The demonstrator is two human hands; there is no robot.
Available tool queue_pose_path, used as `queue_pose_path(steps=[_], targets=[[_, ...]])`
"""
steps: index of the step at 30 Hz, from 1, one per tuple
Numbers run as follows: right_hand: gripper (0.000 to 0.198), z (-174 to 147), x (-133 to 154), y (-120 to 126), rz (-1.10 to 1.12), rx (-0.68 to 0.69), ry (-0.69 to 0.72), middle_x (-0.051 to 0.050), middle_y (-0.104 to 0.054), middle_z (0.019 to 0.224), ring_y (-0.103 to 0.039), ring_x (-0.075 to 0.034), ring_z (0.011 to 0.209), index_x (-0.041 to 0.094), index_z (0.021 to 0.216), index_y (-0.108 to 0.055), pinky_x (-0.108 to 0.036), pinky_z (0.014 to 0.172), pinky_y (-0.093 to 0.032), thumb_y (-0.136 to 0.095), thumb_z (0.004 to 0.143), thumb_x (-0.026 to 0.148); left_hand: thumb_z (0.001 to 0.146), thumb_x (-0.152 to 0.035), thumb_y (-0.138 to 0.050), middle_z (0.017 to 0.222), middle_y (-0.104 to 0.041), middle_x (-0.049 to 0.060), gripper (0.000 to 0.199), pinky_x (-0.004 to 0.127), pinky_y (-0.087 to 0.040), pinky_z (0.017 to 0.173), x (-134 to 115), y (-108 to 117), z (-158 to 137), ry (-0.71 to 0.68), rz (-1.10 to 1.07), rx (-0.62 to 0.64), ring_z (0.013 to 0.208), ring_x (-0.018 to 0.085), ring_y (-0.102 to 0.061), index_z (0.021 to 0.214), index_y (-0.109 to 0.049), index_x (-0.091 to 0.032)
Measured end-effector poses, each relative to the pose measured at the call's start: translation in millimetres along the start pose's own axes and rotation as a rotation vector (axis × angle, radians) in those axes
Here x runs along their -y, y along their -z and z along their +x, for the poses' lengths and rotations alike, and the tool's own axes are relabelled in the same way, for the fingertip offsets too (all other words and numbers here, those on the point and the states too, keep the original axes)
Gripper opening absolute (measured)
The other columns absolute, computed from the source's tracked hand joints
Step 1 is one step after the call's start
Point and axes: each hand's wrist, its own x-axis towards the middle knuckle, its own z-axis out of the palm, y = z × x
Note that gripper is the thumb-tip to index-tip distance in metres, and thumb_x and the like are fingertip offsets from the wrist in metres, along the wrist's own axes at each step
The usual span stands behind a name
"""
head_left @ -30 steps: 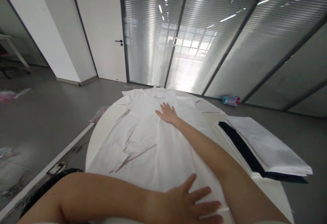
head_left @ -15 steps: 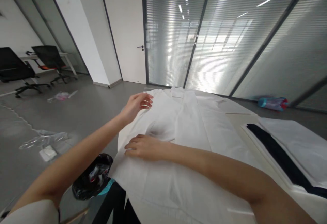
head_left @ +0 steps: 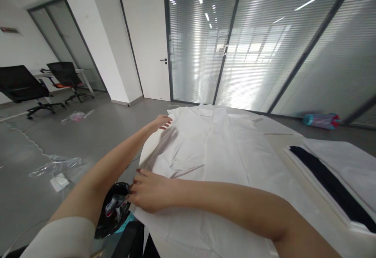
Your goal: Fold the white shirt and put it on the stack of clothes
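Observation:
A white coat [head_left: 223, 148] lies spread on a pale table, its collar at the far end and its front strip running toward me. At its far left edge, my left hand [head_left: 162, 122] has its fingers curled at the cloth, closed on the edge. Across the coat reaches my right arm, and my right hand [head_left: 151, 191] is closed over the near left edge, fingertips curled at the border. Between the two hands the side of the coat is raised in loose folds, with creases around a slanted seam. The undersides of both hands are hidden.
White and dark folded cloths [head_left: 331, 183] lie stacked on the table's right [head_left: 282, 144]. Below the left edge stands a bin lined with a black bag [head_left: 113, 211]. Plastic wrapping [head_left: 58, 166] lies on the floor; office chairs [head_left: 66, 75] stand at the far left.
My right hand has slid left and nearer to me, onto the coat's edge. My left hand has shifted slightly left and down. The cloth between them now shows raised folds.

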Motion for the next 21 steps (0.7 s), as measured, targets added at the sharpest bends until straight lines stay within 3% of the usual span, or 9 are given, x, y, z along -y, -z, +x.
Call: queue_pose_path(steps=[4,8,13,17,21], targets=[[0.015,-1.6,0.2,-0.5,-0.021,0.031,-0.082,-0.006,-0.072,0.090,-0.063,-0.026,0.100,0.016,0.104,-0.066,-0.054,0.103,-0.035,-0.059,0.093,0.025,0.072,-0.036,-0.076,0.100,-0.072,0.009,0.026,0.027,-0.055,0.069,-11.1,-12.3,32.1,0.010,0.146,0.020,0.089,0.021,-0.068,0.085,-0.068,-0.016],[0.014,-3.5,-0.8,10.3,-0.005,0.039,-0.110,-0.004,-0.071,0.091,-0.063,-0.021,0.092,0.018,0.094,-0.067,-0.045,0.098,-0.041,-0.054,0.097,0.022,0.075,-0.033,-0.075,0.102,-0.073,0.010,0.025,0.029,-0.058,0.072,-22.1,-28.6,56.6,0.010,0.284,0.048,0.091,0.024,-0.070,0.093,-0.069,-0.017],[0.025,-29.8,0.2,31.5,-0.016,-0.201,-0.094,-0.003,-0.068,0.086,-0.058,-0.020,0.078,0.021,0.078,-0.066,-0.035,0.068,-0.042,-0.051,0.096,0.016,0.077,-0.030,-0.076,0.113,-0.070,0.010,0.037,0.029,-0.059,0.076,-34.9,-47.9,84.7,-0.024,0.445,0.065,0.103,0.026,-0.068,0.111,-0.067,-0.019],[0.031,-59.9,11.9,41.3,-0.064,-0.433,-0.159,0.000,-0.058,0.066,-0.050,-0.017,0.064,0.020,0.058,-0.052,-0.033,0.061,-0.037,-0.055,0.087,0.011,0.078,-0.025,-0.078,0.118,-0.069,0.011,0.046,0.028,-0.058,0.074,-42.0,-58.5,111.5,-0.025,0.522,0.086,0.102,0.026,-0.068,0.121,-0.063,-0.016],[0.031,-77.3,24.2,45.9,-0.161,-0.562,-0.228,0.002,-0.047,0.059,-0.044,-0.014,0.058,0.020,0.054,-0.045,-0.032,0.059,-0.037,-0.061,0.078,0.009,0.088,-0.028,-0.072,0.115,-0.067,0.010,0.037,0.032,-0.059,0.075,-44.3,-68.6,137.8,-0.014,0.556,0.081,0.094,0.021,-0.069,0.121,-0.062,-0.013]])
